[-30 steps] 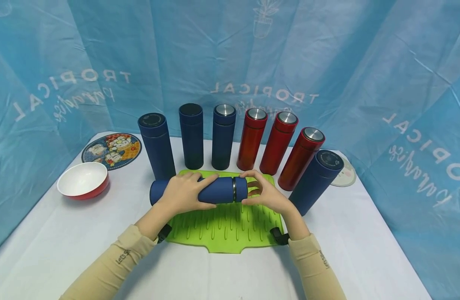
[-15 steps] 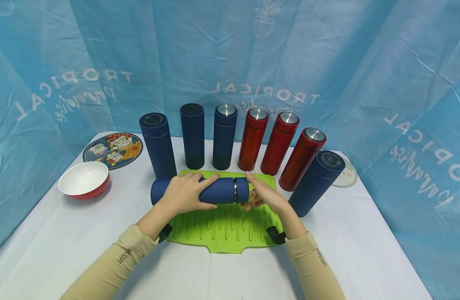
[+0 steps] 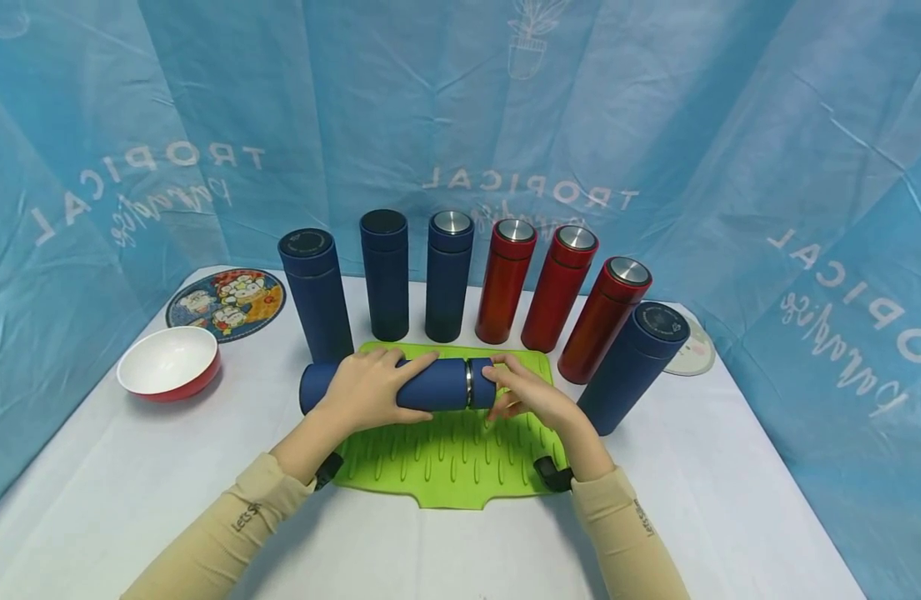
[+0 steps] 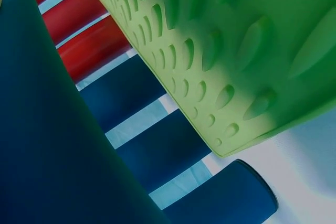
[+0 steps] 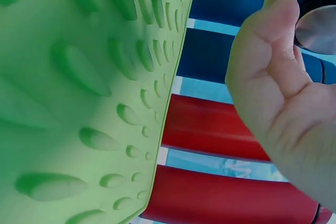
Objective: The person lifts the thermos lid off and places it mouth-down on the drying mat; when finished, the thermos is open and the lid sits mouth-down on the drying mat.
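A dark blue bottle [image 4: 47,116] slants before red bottles [image 4: 93,46] and a ridged green mat [image 4: 176,64].

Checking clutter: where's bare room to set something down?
Bare tablecloth lies between the bowl and left sleeve, in front of the green mat, and right of the right sleeve. Crowded: above the mat, by the held bottle, and around its far side, by seven standing bottles.

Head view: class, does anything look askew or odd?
The backdrop lettering reads backwards. The sideways blue flask shows a silver band beside its cap, perhaps loosened; the seven standing flasks show none. Nothing looks spilled.
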A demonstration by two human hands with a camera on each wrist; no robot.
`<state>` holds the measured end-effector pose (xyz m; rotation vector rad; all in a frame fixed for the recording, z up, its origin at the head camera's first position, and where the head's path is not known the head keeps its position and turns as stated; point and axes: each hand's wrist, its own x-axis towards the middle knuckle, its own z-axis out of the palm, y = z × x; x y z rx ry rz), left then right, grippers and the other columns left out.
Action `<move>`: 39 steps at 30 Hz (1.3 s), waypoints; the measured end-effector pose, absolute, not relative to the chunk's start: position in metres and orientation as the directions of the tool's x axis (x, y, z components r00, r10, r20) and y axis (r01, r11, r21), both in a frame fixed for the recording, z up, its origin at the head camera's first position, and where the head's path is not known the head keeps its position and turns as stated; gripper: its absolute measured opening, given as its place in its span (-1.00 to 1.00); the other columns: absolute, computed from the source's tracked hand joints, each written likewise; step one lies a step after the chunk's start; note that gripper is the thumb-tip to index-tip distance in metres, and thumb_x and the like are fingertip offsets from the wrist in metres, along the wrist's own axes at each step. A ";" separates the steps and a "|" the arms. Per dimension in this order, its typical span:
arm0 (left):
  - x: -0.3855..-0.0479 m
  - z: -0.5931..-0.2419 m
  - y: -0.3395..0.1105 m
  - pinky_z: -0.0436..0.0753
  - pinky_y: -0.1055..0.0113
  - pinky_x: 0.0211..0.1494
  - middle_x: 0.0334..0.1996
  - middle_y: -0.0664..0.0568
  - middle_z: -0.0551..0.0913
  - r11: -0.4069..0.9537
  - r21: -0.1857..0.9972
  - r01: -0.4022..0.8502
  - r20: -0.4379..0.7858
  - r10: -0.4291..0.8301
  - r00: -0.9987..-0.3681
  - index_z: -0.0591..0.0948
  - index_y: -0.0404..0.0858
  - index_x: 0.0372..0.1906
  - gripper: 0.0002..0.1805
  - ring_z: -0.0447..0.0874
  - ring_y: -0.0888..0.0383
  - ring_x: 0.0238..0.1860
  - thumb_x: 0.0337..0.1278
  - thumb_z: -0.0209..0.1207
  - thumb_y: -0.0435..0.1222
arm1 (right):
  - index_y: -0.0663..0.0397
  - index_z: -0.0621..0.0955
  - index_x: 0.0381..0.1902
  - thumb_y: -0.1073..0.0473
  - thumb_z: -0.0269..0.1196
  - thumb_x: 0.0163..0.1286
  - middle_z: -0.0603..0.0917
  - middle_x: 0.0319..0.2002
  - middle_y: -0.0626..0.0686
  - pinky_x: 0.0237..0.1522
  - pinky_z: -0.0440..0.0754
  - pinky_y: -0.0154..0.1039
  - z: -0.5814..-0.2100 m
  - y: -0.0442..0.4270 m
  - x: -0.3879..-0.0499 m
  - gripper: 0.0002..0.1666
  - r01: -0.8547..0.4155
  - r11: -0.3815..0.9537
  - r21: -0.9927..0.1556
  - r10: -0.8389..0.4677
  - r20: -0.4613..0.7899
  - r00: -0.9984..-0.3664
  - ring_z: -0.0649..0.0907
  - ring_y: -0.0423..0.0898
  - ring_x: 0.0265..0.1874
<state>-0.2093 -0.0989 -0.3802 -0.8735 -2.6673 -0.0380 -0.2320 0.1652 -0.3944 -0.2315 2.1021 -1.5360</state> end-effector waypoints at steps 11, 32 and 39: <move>-0.208 -0.380 -0.102 0.61 0.09 -0.26 -0.17 -0.09 0.61 0.823 -0.055 0.565 0.323 0.550 -0.770 0.41 0.09 0.26 -0.10 0.62 -0.02 -0.19 -0.32 0.23 0.34 | -0.12 0.10 0.29 0.14 0.09 0.29 0.31 0.12 0.29 -0.15 0.61 0.00 -0.397 0.173 -0.233 -0.34 0.118 0.189 -0.975 -0.561 -0.206 -0.802 0.61 0.31 -0.19; -0.202 -0.381 -0.126 0.60 0.05 -0.31 0.01 -0.07 0.57 0.875 0.180 0.450 0.338 0.375 -0.863 0.30 0.08 0.33 -0.03 0.60 -0.04 -0.14 -0.33 0.22 0.36 | -0.19 0.14 0.30 0.20 0.09 0.34 0.22 0.20 0.17 -0.19 0.52 -0.22 -0.397 0.173 -0.236 -0.37 0.068 0.075 -0.995 -0.463 -0.095 -0.881 0.40 -0.03 -0.08; -0.200 -0.378 -0.147 0.56 -0.06 -0.28 0.03 -0.19 0.54 0.865 0.377 0.331 0.281 0.234 -0.931 0.23 0.00 0.35 -0.06 0.58 -0.13 -0.13 -0.20 0.24 0.26 | -0.13 0.15 0.30 0.21 0.07 0.36 0.31 0.00 0.12 -0.37 0.49 -0.37 -0.398 0.169 -0.237 -0.39 0.070 0.014 -0.997 -0.432 -0.069 -0.899 0.42 -0.12 -0.33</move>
